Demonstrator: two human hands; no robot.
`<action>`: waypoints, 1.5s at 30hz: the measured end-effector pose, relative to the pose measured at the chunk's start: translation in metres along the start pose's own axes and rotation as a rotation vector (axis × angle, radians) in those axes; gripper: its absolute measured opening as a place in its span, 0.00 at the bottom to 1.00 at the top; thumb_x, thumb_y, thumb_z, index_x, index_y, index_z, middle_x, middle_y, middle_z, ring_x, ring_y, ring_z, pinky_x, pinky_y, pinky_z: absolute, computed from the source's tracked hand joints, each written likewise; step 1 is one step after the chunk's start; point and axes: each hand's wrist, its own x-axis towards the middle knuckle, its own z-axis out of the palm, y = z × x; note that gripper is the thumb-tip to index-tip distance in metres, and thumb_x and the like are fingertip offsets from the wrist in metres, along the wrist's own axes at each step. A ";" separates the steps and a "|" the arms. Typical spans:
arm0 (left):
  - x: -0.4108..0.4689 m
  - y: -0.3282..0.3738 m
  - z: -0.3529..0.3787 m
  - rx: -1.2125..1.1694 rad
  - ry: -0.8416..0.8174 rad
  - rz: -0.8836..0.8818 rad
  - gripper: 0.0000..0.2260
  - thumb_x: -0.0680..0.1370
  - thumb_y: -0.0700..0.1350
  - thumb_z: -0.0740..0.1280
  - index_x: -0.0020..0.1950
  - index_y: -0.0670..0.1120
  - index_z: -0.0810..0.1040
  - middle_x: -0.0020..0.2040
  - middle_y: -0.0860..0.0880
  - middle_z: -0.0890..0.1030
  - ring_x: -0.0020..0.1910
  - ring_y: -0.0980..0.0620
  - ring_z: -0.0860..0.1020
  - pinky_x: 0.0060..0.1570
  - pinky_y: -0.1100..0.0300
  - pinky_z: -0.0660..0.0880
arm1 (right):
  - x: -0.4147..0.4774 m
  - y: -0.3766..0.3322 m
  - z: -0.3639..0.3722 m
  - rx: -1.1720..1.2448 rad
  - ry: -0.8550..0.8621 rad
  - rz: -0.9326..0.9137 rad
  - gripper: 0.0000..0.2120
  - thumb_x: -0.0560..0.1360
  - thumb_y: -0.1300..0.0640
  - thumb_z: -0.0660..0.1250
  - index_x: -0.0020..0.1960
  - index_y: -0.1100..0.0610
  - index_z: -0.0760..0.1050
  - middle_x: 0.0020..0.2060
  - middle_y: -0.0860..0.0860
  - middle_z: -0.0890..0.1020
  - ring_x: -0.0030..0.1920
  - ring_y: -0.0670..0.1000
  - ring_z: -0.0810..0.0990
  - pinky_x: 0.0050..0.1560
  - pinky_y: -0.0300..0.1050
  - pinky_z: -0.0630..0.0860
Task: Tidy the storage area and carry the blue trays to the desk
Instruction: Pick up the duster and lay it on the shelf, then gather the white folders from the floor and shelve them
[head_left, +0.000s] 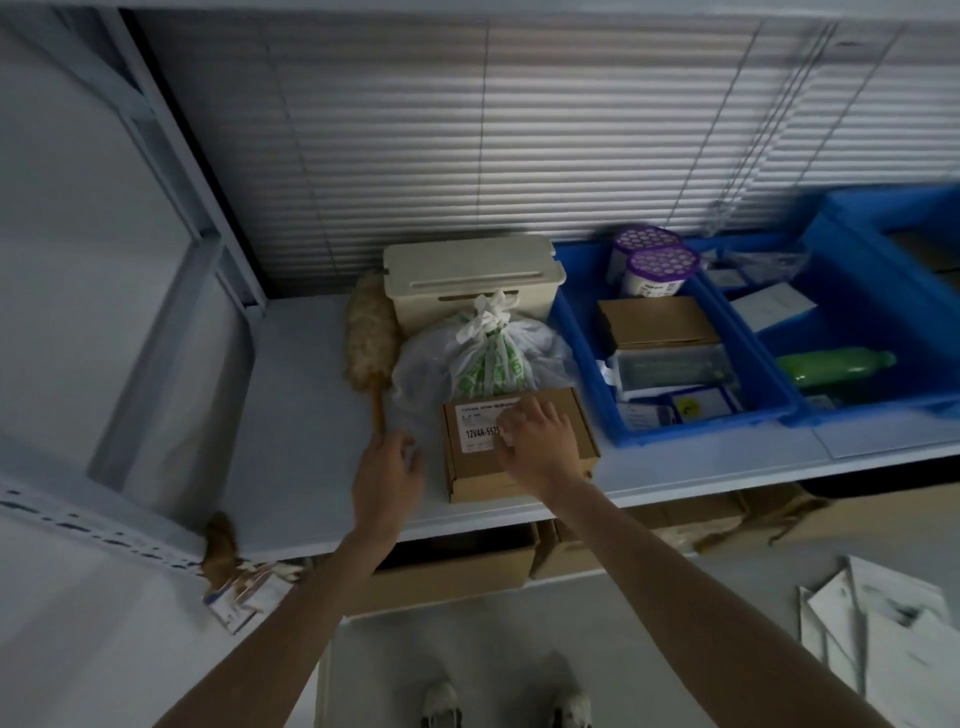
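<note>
Both hands are at the cardboard box (472, 470): right hand (535, 436) spread on its lid, left hand (387, 467) relaxed open beside it. Blue trays (701, 423) sit rightward on the shelf (301, 415); rigid, loaded, probably heavy, so grip opposite rims.

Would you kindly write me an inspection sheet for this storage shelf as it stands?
Surface: white shelf, partly occupied.
Job's things: blue plastic trays, filled, side by side at right.
Clutter: labelled cardboard box, tied plastic bag, beige lidded box, fluffy feather duster.
Hands: right hand rests on the box; left hand beside it, grip unclear.
Cables: blind cords, upper right.
Surroundings: closed slatted blind; cartons below; papers on floor.
</note>
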 end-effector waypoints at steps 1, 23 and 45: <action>-0.004 0.012 0.000 -0.049 0.005 0.039 0.08 0.79 0.47 0.66 0.55 0.46 0.78 0.49 0.49 0.78 0.46 0.49 0.78 0.43 0.55 0.76 | -0.006 0.004 -0.002 0.038 0.038 0.019 0.13 0.78 0.46 0.59 0.56 0.50 0.77 0.55 0.49 0.78 0.56 0.51 0.77 0.56 0.46 0.76; -0.324 0.418 0.370 -0.038 -1.013 0.338 0.07 0.77 0.44 0.65 0.38 0.50 0.76 0.36 0.50 0.81 0.38 0.47 0.81 0.42 0.50 0.79 | -0.483 0.461 -0.081 0.529 -0.109 1.197 0.13 0.72 0.52 0.62 0.48 0.58 0.81 0.47 0.56 0.84 0.51 0.60 0.82 0.48 0.47 0.76; -0.437 0.586 0.966 0.057 -1.303 -0.293 0.04 0.77 0.40 0.62 0.43 0.42 0.75 0.36 0.44 0.79 0.27 0.48 0.75 0.26 0.63 0.68 | -0.636 0.984 0.155 0.830 -0.275 1.570 0.07 0.72 0.54 0.61 0.43 0.55 0.78 0.40 0.52 0.85 0.44 0.57 0.83 0.46 0.49 0.79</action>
